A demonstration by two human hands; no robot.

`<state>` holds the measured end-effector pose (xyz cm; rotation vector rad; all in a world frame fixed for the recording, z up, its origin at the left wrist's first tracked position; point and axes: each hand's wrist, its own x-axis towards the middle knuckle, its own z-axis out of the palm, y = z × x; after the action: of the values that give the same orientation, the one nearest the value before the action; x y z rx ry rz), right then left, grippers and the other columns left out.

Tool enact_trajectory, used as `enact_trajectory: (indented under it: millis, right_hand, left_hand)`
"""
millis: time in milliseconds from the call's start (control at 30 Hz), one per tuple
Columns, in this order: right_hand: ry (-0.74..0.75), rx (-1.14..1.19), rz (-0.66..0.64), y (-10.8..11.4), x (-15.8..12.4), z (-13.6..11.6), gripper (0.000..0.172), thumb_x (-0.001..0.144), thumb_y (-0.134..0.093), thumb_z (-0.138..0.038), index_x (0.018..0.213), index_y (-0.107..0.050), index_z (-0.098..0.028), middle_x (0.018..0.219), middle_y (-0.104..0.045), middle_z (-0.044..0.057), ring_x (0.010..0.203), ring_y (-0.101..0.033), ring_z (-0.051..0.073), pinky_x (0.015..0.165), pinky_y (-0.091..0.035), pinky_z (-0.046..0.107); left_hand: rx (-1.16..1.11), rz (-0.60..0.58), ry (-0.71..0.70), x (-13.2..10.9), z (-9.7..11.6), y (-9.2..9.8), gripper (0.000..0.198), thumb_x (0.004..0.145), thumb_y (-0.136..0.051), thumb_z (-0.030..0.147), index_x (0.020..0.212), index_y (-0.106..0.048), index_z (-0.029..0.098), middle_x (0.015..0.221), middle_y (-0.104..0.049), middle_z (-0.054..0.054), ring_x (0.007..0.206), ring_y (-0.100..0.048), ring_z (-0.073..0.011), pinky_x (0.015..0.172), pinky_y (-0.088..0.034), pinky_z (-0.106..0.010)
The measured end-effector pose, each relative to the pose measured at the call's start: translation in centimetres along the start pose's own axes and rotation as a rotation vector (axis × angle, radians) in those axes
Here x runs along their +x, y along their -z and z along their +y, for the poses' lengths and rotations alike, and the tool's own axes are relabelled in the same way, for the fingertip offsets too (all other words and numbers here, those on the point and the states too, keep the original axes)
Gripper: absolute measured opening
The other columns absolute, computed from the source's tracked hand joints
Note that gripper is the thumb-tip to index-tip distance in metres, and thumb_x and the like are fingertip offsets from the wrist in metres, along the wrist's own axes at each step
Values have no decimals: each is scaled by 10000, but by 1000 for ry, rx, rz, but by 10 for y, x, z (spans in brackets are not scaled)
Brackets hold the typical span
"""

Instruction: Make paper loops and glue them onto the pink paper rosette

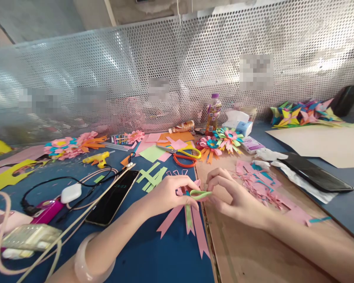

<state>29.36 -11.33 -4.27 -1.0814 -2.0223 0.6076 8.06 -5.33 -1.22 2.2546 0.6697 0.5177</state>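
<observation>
My left hand [175, 192], with a pale bangle [84, 255] on its wrist, is closed around a paper flower [199, 228] of pink, green and blue strips. Notched pink and green tails hang below it. A green paper strip [199, 193], bent into a loop, spans the gap between my hands. Its right end is pinched in the fingers of my right hand [230, 192]. The flower's centre is mostly hidden behind my left fingers. Close by on the left lie cut green strips [153, 177]. Scissors [184, 153] with yellow and red handles rest beyond my hands.
A phone [113, 198], cables, a power bank [47, 210] and a yellow glue gun [97, 159] lie left. Finished paper flowers [228, 139], a bottle [213, 114] and tissues [238, 122] stand behind. Pink scraps [262, 184] cover the board at right. A perforated metal screen [179, 70] borders the back.
</observation>
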Motion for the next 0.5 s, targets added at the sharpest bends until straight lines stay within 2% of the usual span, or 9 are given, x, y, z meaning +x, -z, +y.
enact_trajectory:
  millis: [267,400,500]
  right_hand:
    - [-94,119,-41,1,0,2,56,856,-486,-182,861,-522,-224,962,-562,23,923,-524,187,833,-414,359]
    - [-224,233,-50,3,1,3,190,918,-392,-284,817,-535,-208,858,-591,11,843,-561,187,770,-434,345]
    - [-279,294,-42,3,3,2,251,917,-409,-357,773,-543,-200,821,-591,1,835,-557,185,763,-426,327]
  left_hand:
    - [-48,10,40,1,0,2,228,738,-697,323,914,-675,180,850,-654,2,727,-549,-123,708,-429,-231]
    - [-87,25,63,2,-1,3,216,788,-641,350,916,-679,179,843,-670,-5,742,-581,-135,699,-438,-231]
    - [-85,16,56,2,0,2,208,819,-607,344,923,-677,178,806,-685,3,731,-593,-132,707,-435,-229]
